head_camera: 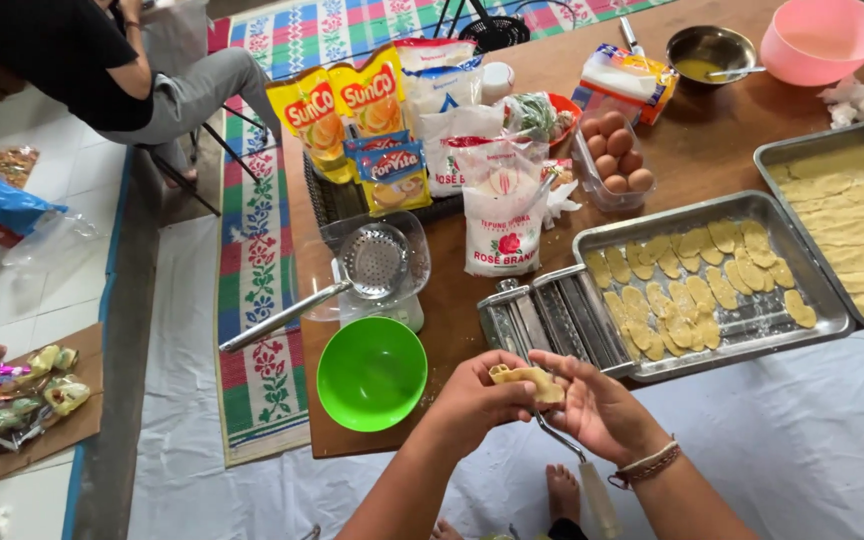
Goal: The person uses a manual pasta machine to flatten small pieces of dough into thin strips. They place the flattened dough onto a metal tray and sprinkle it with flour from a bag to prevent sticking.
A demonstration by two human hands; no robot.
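Lower centre of frame: left hand (477,400) and right hand (592,405) both pinch one small pale dough piece (527,378) between fingertips, held just in front of the metal dough roller (547,320). Looks like the shaping step, I'd say; piece is curled, not yet flat. Right of the roller, a steel tray (832,300) already carries many yellow pieces, with bare space at its lower edge. Next move likely calls for a gentle grip so the thin dough doesn't tear. Green bowl (372,373) sits left, empty.
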